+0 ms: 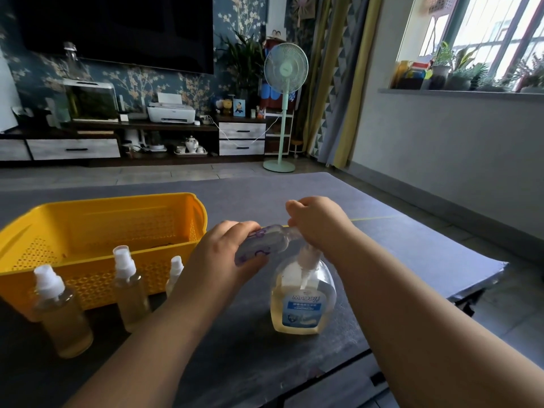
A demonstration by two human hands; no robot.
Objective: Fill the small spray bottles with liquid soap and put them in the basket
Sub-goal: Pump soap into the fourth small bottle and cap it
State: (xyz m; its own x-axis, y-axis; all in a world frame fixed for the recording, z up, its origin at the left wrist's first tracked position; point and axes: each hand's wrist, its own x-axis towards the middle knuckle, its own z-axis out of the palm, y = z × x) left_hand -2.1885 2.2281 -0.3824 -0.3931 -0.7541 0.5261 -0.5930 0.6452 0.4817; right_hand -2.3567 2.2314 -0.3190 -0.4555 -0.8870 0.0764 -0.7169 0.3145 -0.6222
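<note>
While I'm watching through the head cam, the left hand (223, 254) has its fingers wrapped round the body of a small clear bottle with a purple flower print (262, 242). It's holding the bottle tipped over almost on its side, up off the dark grey table (235, 354). The right hand (318, 222) is curled tight round the neck end of that same bottle, so I can't tell if there's a cap on it, the fingers hide that bit. Both hands sit right above a squat clear pump bottle of pale yellow liquid soap with a blue label (303, 303), which stands on the table partly full.

Over on the left is a yellow perforated plastic basket (117, 201). Three small clear spray bottles with white spray tops stand just in front of it, outside it: one nearest me (63, 316), one in the middle (131, 295), and one (175, 269) half hidden behind the left wrist. The two I can see properly hold amber liquid.
</note>
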